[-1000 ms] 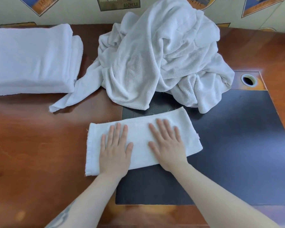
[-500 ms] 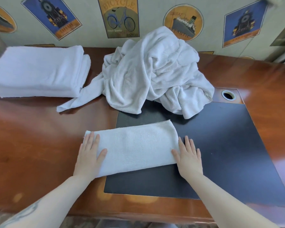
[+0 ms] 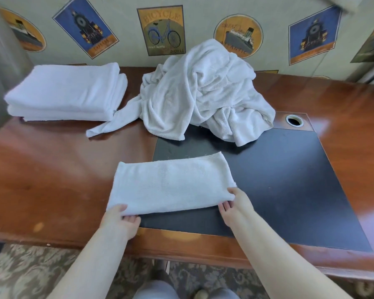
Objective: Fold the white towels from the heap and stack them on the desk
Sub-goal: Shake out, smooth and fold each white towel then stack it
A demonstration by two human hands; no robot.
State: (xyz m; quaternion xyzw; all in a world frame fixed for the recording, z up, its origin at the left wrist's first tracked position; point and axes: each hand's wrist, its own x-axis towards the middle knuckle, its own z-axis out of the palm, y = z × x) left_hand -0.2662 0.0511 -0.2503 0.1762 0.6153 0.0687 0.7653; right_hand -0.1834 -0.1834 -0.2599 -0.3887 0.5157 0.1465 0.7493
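Note:
A folded white towel (image 3: 171, 184) lies flat at the front of the wooden desk (image 3: 52, 169), half on the black desk pad (image 3: 289, 180). My left hand (image 3: 122, 219) grips its near left corner, thumb on top and fingers underneath. My right hand (image 3: 233, 203) grips its near right corner the same way. Behind it, a heap of crumpled white towels (image 3: 205, 91) rises against the wall. A stack of folded white towels (image 3: 67, 91) sits at the back left of the desk.
A round cable hole (image 3: 294, 120) sits in the desk right of the heap. One towel end (image 3: 108, 124) trails from the heap toward the stack. Wallpaper with posters backs the desk. Patterned carpet lies below the front edge.
My hands slid from flat on top of the towel out to its ends, then down to its near corners, where they now pinch it. The camera has pulled back and up.

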